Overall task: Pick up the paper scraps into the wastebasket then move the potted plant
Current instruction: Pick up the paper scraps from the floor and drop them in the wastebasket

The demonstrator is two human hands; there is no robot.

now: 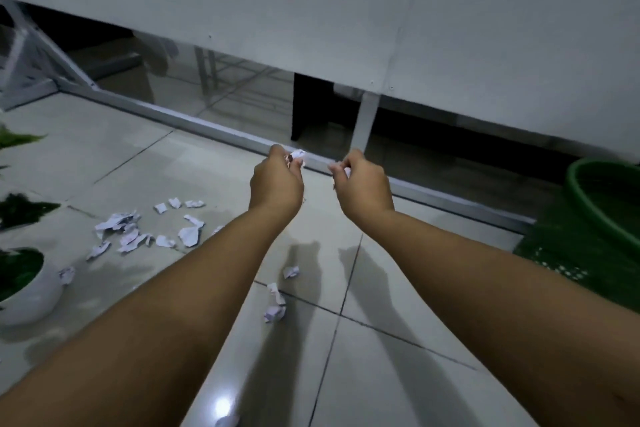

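- Between curled left fingertips [295,163], pinched: a crumpled white scrap [298,154], poking up past the knuckles, long axis roughly upward and away.
- Tucked in the right fingers [337,170], a sliver of white, probably a second scrap; too little showing to be sure.
- Both held high and forward over the floor, left hand [275,182] and right hand [363,185] close together but apart, likely gathered for one carry rather than many trips.
- Off to the right, near the frame edge: green wastebasket [588,198], mouth tilted toward the hands, an easy target from this height.
- Down on the tiles to the left: a loose cluster of paper scraps [145,230], lying flat, pointing every which way.
- Nearer, between the forearms: three more scraps [277,302], strung roughly in a line running away from the camera.
- At far left: potted plant [24,288] in a white pot, upright, untouched; sensibly left until the litter beside it is cleared.
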